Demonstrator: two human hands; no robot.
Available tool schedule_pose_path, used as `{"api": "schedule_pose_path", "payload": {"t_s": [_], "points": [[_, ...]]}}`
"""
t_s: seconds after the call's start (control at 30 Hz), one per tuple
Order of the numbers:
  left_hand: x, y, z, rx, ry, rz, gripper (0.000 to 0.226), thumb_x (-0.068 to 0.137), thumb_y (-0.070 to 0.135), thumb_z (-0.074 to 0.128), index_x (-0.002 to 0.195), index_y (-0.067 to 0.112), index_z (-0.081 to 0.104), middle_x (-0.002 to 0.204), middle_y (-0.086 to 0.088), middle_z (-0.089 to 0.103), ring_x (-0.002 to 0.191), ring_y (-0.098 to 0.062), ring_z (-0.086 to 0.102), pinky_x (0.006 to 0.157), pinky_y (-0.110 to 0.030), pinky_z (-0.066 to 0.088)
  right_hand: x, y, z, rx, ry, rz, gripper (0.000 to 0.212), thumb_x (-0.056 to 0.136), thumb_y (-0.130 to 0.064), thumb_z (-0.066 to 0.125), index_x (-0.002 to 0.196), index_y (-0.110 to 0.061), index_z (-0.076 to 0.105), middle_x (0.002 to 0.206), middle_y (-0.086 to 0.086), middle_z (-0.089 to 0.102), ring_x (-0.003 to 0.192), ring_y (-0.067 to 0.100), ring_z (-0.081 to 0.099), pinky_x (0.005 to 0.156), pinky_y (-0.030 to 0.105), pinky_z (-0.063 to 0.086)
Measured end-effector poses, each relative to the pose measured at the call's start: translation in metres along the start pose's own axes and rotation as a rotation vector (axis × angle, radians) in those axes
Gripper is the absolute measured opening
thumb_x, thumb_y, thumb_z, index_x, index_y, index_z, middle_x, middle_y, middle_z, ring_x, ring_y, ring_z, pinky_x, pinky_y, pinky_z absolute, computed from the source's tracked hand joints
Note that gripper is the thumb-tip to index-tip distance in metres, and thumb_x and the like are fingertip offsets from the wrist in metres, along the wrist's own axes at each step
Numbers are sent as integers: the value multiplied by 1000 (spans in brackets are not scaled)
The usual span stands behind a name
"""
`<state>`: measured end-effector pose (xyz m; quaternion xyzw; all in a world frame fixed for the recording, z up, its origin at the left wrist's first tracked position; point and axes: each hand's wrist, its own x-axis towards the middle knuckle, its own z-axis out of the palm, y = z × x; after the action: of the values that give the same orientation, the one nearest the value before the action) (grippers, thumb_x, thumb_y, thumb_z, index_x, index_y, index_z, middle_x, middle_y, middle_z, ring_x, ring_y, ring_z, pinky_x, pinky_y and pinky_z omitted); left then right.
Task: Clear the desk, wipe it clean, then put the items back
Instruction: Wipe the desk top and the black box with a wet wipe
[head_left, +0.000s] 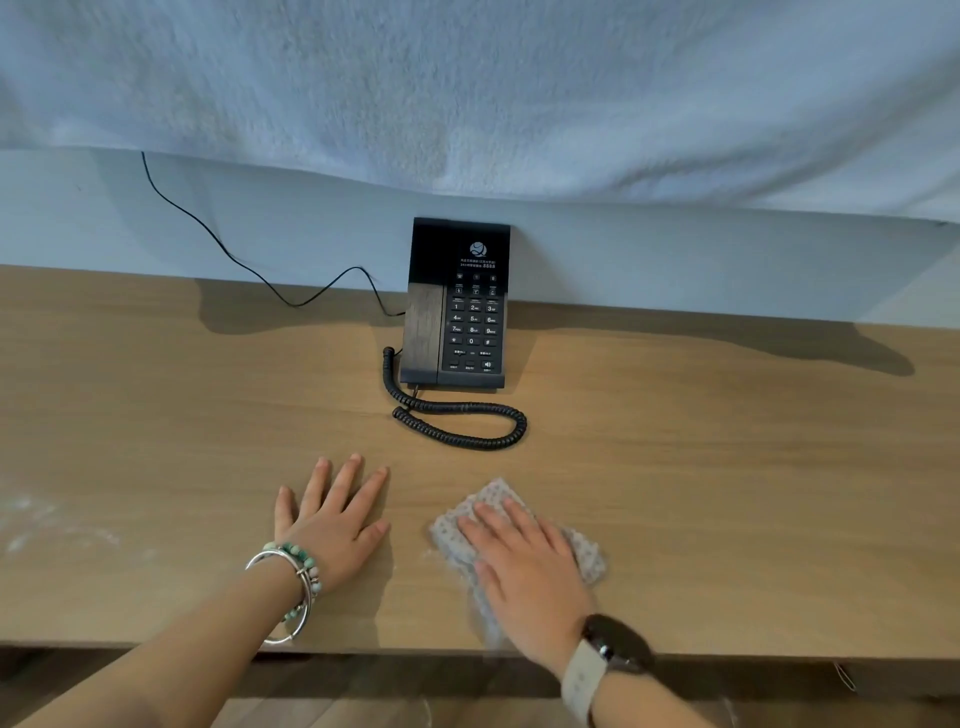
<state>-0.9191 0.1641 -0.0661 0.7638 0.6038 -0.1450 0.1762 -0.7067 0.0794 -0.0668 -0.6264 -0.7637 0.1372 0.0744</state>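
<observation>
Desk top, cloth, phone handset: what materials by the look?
Desk top: wood or wood-look laminate, matte, visible grain. Cloth: grey speckled textile, bumpy weave or knit. Phone handset: dark wood-grain panel, black plastic ends; likely veneer or print.

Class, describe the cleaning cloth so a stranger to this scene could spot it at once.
On the wooden desk, find the black telephone by the wall. Nearer the front edge, the cloth lies under the right hand. It alone is grey speckled fabric; the left hand rests on bare wood.
</observation>
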Motion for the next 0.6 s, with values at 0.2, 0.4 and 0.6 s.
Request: {"api": "schedule_pose_path", "payload": {"t_s": [0.2,0.4,0.6], "points": [[-18,-2,11,-27,9,37,79,71,70,-5,145,42,-12,154,13,-19,143,-18,-20,114,-49,-6,-9,90,-29,-35,21,595,49,101,-36,18,149,-36,9,158,-11,6,146,15,6,117,41,15],[-25,-5,15,-23,33,64,80,68,62,-10,145,40,-14,154,14,-19,142,-15,-20,115,-46,-6,-9,-8,7,-37,19,210,48,88,-35,31,133,-32,48,141,-13,45,128,19,47,94,50,45],[-34,-17,21,-38,87,110,97,53,61,-21,146,37,-10,146,19,-26,137,-5,-24,114,-40,-8,-6,47,-12,-98,-58,324,56,94,-44,2,149,-37,8,158,-12,7,146,14,6,117,41,14]]}}
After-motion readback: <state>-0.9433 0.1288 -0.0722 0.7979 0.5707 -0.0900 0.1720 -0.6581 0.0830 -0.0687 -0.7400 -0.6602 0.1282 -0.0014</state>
